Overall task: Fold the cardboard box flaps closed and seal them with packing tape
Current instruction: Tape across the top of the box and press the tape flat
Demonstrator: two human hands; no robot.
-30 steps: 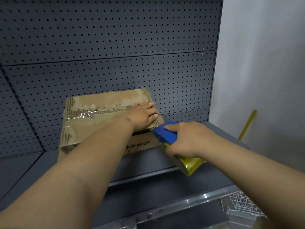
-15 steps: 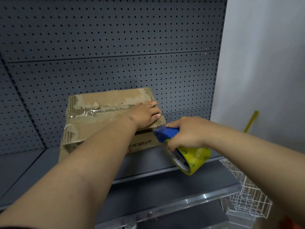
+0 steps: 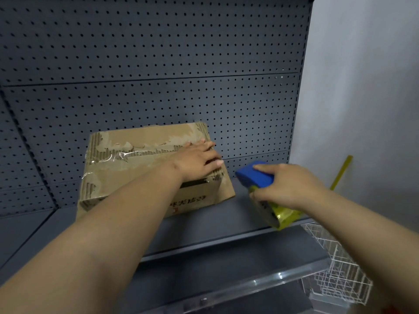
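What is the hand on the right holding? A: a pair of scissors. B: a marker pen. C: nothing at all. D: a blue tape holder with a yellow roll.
D: the right hand grips a blue tape dispenser with a yellow roll, beside the cardboard box that the left hand presses flat.

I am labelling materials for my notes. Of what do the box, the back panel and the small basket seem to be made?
The box: corrugated cardboard, matt brown, its torn surface showing flutes. The back panel: probably painted metal, dark grey with regular holes. The basket: thin wire, apparently coated white.
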